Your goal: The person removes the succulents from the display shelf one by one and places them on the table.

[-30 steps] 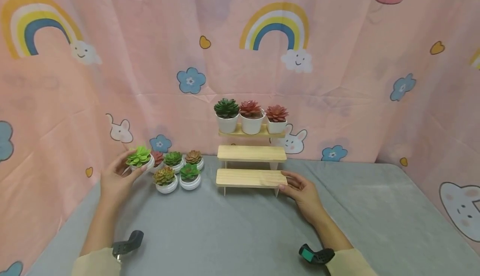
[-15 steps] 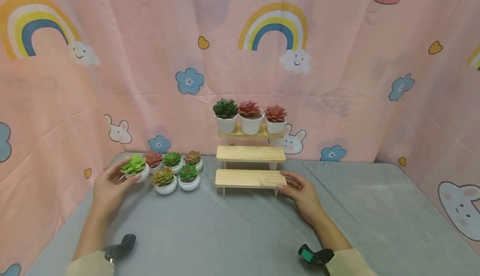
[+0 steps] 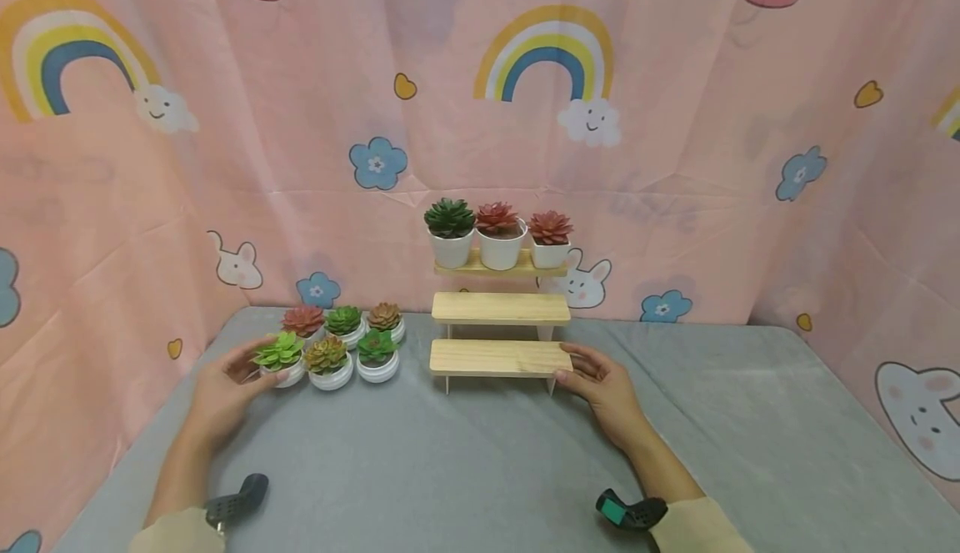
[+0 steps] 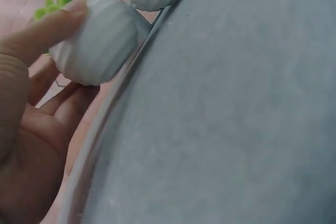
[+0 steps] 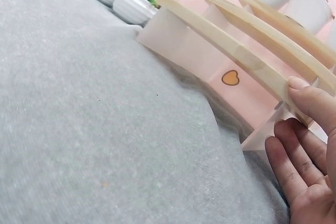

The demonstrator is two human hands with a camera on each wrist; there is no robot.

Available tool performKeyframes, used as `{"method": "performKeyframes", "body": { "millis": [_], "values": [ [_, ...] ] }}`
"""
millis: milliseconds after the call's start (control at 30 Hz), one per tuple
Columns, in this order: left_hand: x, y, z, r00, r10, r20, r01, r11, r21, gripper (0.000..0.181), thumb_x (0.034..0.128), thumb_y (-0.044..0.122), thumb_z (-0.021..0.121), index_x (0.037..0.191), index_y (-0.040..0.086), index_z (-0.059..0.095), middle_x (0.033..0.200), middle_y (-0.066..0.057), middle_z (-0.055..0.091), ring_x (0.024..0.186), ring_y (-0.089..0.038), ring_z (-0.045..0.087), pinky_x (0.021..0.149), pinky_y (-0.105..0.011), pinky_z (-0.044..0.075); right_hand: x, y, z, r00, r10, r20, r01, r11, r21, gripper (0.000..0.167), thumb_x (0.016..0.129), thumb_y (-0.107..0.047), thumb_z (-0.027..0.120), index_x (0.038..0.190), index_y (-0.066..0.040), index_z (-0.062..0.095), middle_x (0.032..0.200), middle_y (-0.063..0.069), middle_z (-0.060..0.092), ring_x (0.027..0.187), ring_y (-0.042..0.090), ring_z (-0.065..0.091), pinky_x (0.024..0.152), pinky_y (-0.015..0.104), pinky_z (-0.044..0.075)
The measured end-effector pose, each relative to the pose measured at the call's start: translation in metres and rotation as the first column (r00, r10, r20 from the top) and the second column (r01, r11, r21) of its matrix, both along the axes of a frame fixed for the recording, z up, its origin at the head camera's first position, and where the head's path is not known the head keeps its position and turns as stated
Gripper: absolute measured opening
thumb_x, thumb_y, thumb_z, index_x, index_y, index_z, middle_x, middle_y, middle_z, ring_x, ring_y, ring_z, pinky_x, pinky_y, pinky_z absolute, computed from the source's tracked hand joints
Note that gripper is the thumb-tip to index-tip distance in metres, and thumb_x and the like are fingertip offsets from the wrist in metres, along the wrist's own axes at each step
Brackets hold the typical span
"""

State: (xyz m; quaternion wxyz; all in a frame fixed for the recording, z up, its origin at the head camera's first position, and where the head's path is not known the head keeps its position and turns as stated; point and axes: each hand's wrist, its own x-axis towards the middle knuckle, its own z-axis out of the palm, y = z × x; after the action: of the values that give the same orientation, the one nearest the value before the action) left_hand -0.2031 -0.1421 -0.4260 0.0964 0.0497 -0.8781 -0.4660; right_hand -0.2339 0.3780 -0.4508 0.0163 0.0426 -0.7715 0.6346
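My left hand [image 3: 222, 393] holds the white ribbed pot [image 4: 97, 43] of a light green succulent [image 3: 278, 352], thumb on one side and fingers on the other. The pot stands at the front left of a cluster of small potted succulents, beside a yellow-green succulent [image 3: 327, 356]. My right hand [image 3: 611, 394] grips the right end of the lowest step of a three-tier wooden stand [image 3: 498, 358]. In the right wrist view its thumb lies on the front edge of the step [image 5: 236, 56], with the other fingers curled below.
On the top tier are a dark green succulent [image 3: 450, 232] and two red succulents, all in white pots. Behind the left hand's pot sit a red succulent [image 3: 303, 320], green ones and a brown succulent [image 3: 385, 317]. A grey cloth [image 3: 450, 470] covers the table; a pink curtain [image 3: 315, 52] hangs behind.
My left hand has lowered the light green succulent from above the cluster, first leftward and then slightly right, to beside the yellow-green one. The right hand has kept its grip on the stand.
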Motion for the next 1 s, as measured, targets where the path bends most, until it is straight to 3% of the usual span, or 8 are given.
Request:
{"method": "performKeyframes", "body": {
  "millis": [133,333,467,1000],
  "values": [
    [0.0006,-0.0005,-0.0040,1.000,-0.028,0.002,0.028,1.000,-0.002,0.073,0.0882,0.039,0.078,0.149,0.012,0.049,0.159,-0.016,0.043,0.142,-0.041,0.046,0.103,-0.013,0.048,-0.0006,-0.0008,-0.0001,1.000,-0.002,0.000,0.002,1.000,-0.004,0.057,0.092,-0.018,0.076,0.142,-0.002,0.054,0.138,0.028,0.060,0.101,-0.005,0.067,0.083,0.014,0.057],
    [0.0017,0.0004,-0.0052,0.999,-0.036,-0.023,0.037,0.999,0.008,0.070,0.0896,0.034,0.078,0.149,0.009,0.049,0.157,-0.020,0.044,0.139,-0.045,0.048,0.089,0.002,0.043,-0.0005,-0.0010,-0.0001,1.000,-0.001,-0.002,0.001,1.000,-0.005,0.057,0.092,-0.018,0.075,0.142,-0.002,0.053,0.137,0.028,0.060,0.101,-0.005,0.067,0.083,0.014,0.057],
    [0.0020,0.0003,-0.0054,0.999,-0.028,-0.030,0.028,1.000,0.008,0.069,0.0905,0.032,0.077,0.148,0.007,0.049,0.156,-0.021,0.045,0.139,-0.045,0.048,0.086,0.004,0.040,-0.0002,-0.0007,0.0002,1.000,0.006,-0.009,-0.006,1.000,-0.005,0.057,0.092,-0.018,0.075,0.142,-0.002,0.053,0.138,0.028,0.060,0.101,-0.005,0.066,0.083,0.013,0.056],
    [0.0028,-0.0011,-0.0053,1.000,-0.017,0.011,0.017,1.000,-0.005,0.071,0.0893,0.036,0.078,0.149,0.010,0.049,0.157,-0.023,0.042,0.133,-0.050,0.053,0.078,-0.001,0.038,0.0011,-0.0001,0.0003,1.000,0.015,-0.015,-0.015,1.000,-0.014,0.056,0.093,-0.017,0.074,0.142,0.000,0.053,0.138,0.029,0.060,0.101,-0.005,0.067,0.083,0.013,0.057]
  ]
}}
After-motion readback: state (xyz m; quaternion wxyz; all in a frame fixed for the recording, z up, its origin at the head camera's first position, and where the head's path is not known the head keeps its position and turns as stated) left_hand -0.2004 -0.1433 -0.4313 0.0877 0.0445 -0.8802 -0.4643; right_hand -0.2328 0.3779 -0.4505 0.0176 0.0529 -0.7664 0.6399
